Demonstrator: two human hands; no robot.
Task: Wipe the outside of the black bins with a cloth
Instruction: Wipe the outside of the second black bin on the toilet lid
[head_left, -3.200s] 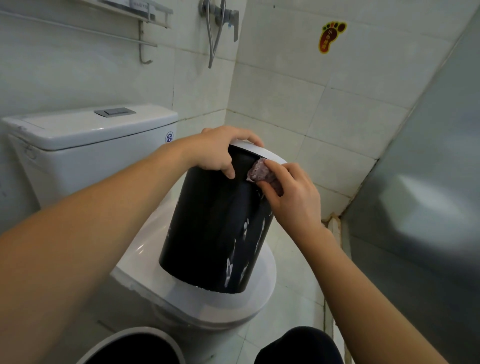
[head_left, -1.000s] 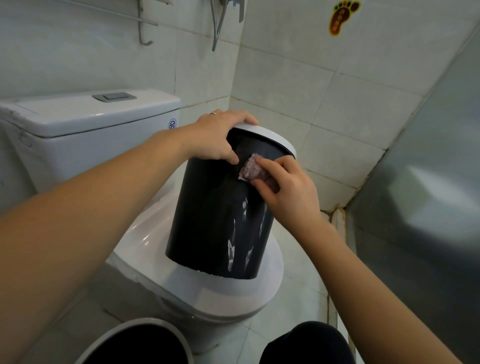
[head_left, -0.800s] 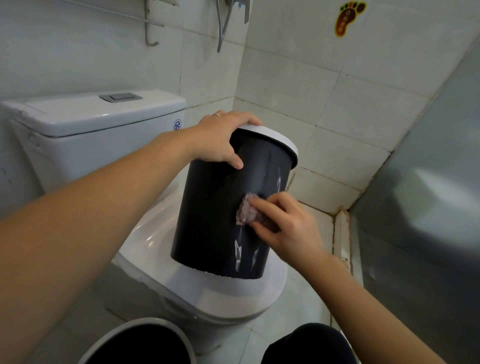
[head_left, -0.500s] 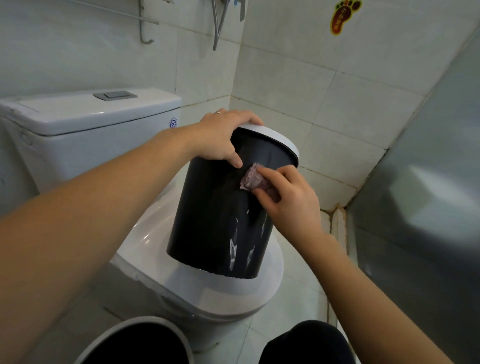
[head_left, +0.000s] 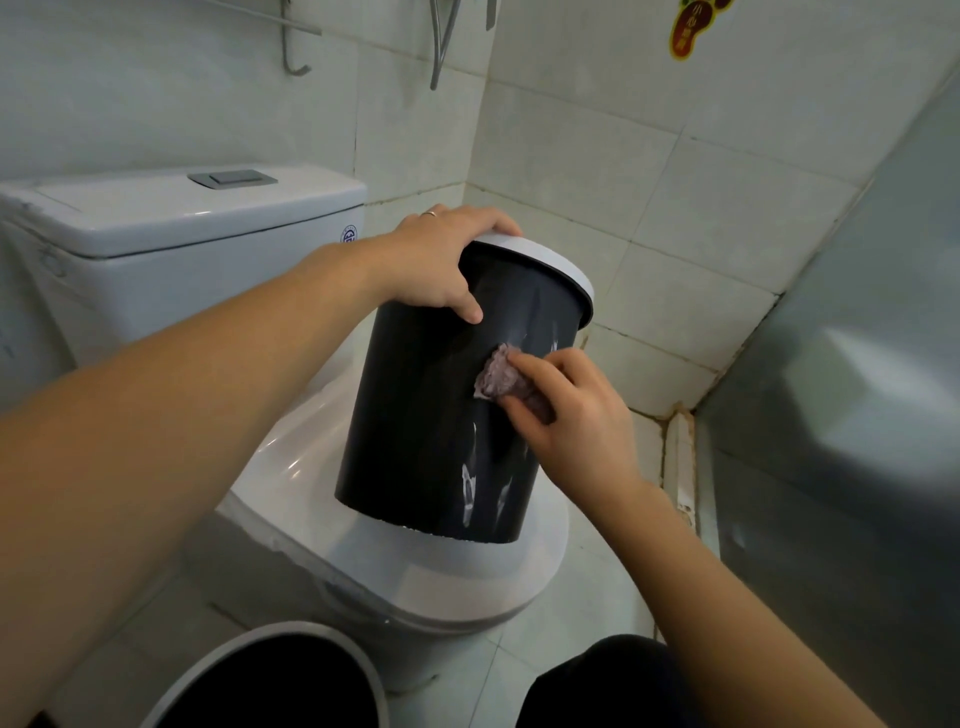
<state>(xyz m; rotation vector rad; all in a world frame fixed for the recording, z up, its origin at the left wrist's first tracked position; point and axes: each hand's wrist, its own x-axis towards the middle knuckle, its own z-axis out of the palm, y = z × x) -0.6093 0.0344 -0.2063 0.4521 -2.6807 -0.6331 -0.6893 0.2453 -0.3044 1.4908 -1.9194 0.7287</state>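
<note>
Right hand (head_left: 566, 415) pinched a small wadded purplish cloth (head_left: 494, 379) between thumb and fingertips and pressed it against the side wall of the black bin (head_left: 415, 415), roughly halfway up. Left hand (head_left: 441, 260) curled over the bin's pale rim (head_left: 550, 265), fingers across the top and thumb down the outer wall, holding it tipped slightly away from the person. The bin stood on the closed toilet lid (head_left: 524, 571), its base near the lid's front edge.

Whitish streaks (head_left: 470, 491) showed low on the wall below the cloth, with fainter ones above it near the rim, so the wiping looked only partly done. To do it well, the strokes would probably need to run the full height, from under the rim to the base, with firm pressure, and the left hand would need to turn the bin so that the far side, hidden from this view, came round.

Room was tight: the cistern (head_left: 182, 234) sat close on the left, the tiled corner (head_left: 675, 410) lay just behind, and a grey panel (head_left: 831, 415) closed in the right. With the base so near the lid's edge, a hard downward stroke might slide it off. A second bin (head_left: 270, 639) waited on the floor below.
</note>
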